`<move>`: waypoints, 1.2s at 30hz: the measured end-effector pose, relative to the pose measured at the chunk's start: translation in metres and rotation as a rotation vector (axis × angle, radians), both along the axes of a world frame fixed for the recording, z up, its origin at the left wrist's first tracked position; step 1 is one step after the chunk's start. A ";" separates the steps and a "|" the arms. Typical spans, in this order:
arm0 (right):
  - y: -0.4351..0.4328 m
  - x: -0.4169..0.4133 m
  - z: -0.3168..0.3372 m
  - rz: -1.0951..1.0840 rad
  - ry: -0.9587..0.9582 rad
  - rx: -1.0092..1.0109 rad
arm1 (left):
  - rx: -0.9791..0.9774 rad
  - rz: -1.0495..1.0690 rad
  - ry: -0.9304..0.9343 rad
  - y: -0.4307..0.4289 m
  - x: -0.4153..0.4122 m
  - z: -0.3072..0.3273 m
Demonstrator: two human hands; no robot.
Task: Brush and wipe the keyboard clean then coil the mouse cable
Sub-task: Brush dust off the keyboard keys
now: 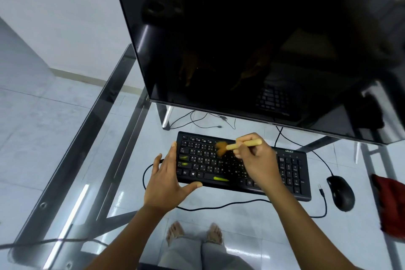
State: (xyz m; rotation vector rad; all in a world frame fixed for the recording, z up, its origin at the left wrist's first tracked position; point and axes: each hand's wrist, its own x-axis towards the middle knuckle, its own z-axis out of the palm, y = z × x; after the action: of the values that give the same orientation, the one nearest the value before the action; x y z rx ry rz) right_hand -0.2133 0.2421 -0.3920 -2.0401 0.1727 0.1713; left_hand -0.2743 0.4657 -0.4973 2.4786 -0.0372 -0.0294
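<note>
Brush (232, 146) in right fingers (247, 137), bristles on keyboard (197, 160)

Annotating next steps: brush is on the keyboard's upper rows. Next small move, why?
Probably sweep the brush left toward the green bits: its bristles sit on the upper middle rows, the bits lie left of them, and the left hand steadies the keyboard.

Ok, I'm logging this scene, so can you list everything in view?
keyboard: one, black, middle of desk
brush: one, tan, at keyboard's upper rows
green marks: three, keyboard's left keys and spacebar
mouse: one, black, right of keyboard
cloth: one, red, desk's right edge
monitor: one, black, behind keyboard
cables: several, black, around keyboard
desk: one, clear glass, metal frame
left hand: one, braces keyboard's left end
right hand: one, grips brush
feet: two, bare, below desk
</note>
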 end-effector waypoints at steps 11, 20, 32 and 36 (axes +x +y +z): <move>0.012 -0.001 -0.009 0.229 0.115 0.006 | 0.002 -0.055 0.016 0.002 0.001 0.003; -0.004 0.018 -0.010 0.179 0.052 -0.050 | 0.002 -0.002 0.047 -0.009 0.003 0.007; -0.054 -0.008 -0.005 0.027 0.051 0.043 | 0.289 -0.361 -0.003 -0.049 0.038 0.030; -0.069 -0.010 -0.006 -0.005 0.003 -0.122 | 0.332 -0.441 0.054 -0.070 0.045 0.031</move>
State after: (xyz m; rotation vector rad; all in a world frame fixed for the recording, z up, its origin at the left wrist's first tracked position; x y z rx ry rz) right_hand -0.2231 0.1732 -0.3977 -2.1609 0.1939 0.1647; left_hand -0.2293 0.3953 -0.4665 2.7465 -0.5987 -0.3131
